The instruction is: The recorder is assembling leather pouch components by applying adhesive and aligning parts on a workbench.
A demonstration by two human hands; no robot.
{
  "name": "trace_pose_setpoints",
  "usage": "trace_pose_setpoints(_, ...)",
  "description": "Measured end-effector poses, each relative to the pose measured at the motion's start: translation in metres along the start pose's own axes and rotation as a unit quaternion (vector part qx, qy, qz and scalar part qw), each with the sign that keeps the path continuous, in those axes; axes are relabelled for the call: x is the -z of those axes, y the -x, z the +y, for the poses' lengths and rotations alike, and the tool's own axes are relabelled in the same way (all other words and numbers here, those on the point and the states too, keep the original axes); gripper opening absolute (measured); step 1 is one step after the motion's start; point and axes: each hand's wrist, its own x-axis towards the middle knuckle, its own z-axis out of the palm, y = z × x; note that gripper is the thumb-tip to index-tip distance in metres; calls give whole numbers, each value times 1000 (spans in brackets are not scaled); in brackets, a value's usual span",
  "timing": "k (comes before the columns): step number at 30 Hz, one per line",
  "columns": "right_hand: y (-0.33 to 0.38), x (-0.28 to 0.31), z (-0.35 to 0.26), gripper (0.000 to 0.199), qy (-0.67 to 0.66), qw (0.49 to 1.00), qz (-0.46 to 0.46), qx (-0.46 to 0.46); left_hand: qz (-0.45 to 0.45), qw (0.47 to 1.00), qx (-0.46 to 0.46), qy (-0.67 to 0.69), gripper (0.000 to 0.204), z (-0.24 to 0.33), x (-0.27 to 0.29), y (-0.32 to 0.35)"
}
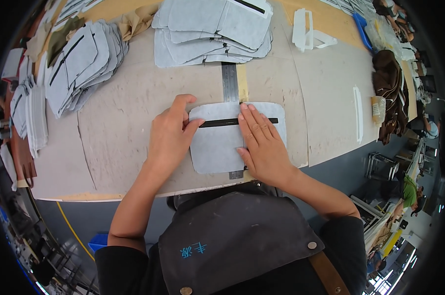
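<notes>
Faced a worktable (129, 152) topped with beige board, with a stack of light-grey panels (195, 17) at the far middle and another stack (87, 51) at far left. Had a single panel (215, 150) lying flat near the close edge, across a dark strip (229, 81), with a black band (220, 123) running over its upper part. Rested the right hand (263, 142) flat on the panel's right half, with fingers close together and thumb apart. Had the left hand (171, 130) at the left edge, with thumb at the band's end and index finger arched apart.

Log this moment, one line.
left hand: at left end of black strip; right hand: flat on grey panel; stacked panels: beyond
</notes>
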Motion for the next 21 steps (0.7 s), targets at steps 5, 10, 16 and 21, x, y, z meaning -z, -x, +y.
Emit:
trace_pose_setpoints(5, 1, 2, 0, 64, 30, 1000, -2, -9, 12, 1000, -6, -11, 38, -4, 1, 5)
trace_pose_setpoints(10, 0, 5, 0, 64, 37, 999, -20, -10, 45, 950, -245, -187, 54, 7, -21, 11)
trace_pose_setpoints(16, 0, 5, 6, 64, 40, 999, -27, 11, -112, 937, -236, -230, 79, 12, -42, 27)
trace_pose_setpoints(21, 0, 6, 6, 64, 41, 999, -31, 10, -97, 942, -189, -260, 82, -2, -22, 37)
